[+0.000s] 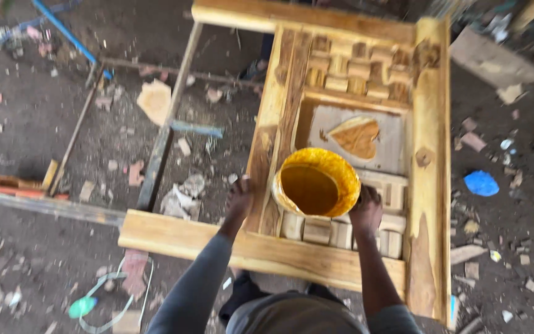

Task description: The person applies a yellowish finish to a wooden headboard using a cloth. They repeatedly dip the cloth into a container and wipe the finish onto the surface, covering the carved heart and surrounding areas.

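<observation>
Here the right hand (366, 210) is closed on what seems to be the rim or handle of a round yellow tub (316, 181) of amber liquid, at its four o'clock, while the left hand (240, 198) rests curled on the carved wooden frame (431, 185) at the tub's nine o'clock, holding nothing that can be made out. The tub, smeared and open-topped, sits on the frame below a heart-shaped inlay (356, 136); it looks heavy, sloshy and slippery, best gripped at the rim with both hands and kept level above the littered dirt floor (44, 124).

Place: a woodworking yard was shown.
Evidence: a carved wooden frame (353, 142) was laid over a dirt floor (44, 124) littered with offcuts (154, 100).
</observation>
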